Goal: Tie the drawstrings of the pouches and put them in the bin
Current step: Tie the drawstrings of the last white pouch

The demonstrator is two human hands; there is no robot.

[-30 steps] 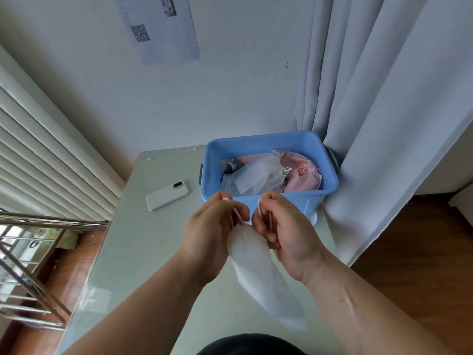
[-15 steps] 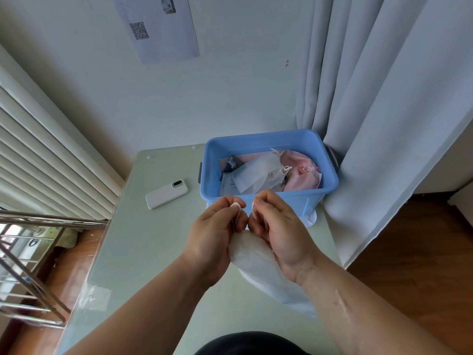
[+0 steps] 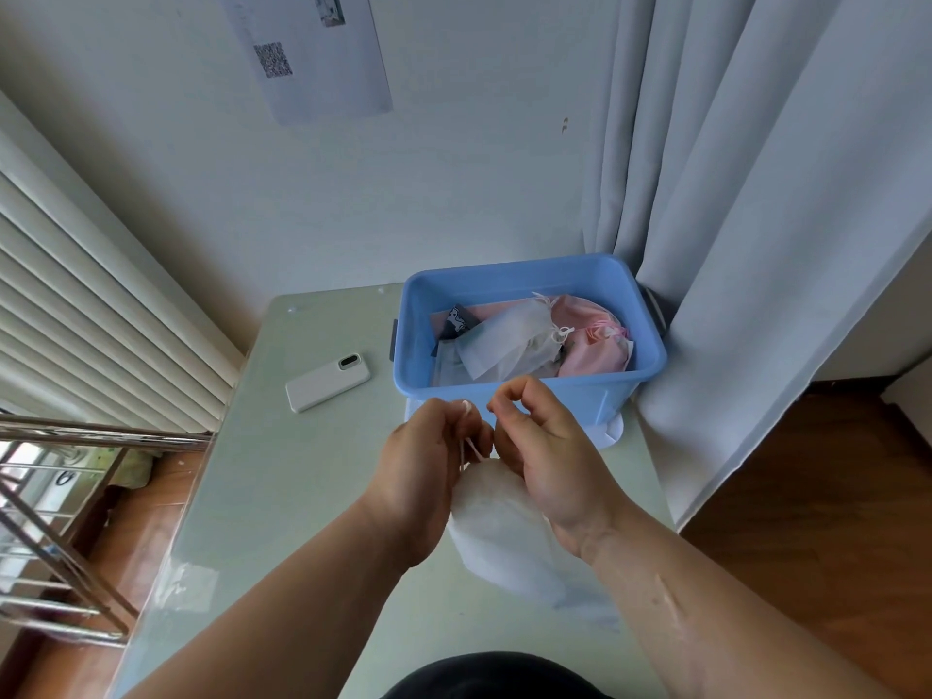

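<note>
Slightly apart now, the left hand [image 3: 426, 466] and right hand [image 3: 547, 449] are pinching the drawstring [image 3: 471, 448] with curled fingers, the white pouch [image 3: 497, 539] hanging near the bin [image 3: 595, 396].

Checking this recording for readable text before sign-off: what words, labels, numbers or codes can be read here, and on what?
No text can be read as words.
Paper sheet on the wall: a QR code and faint print, too blurred to read.
Dark tag in the blue bin: white print, too small to read.
White phone: no marking visible.
</note>
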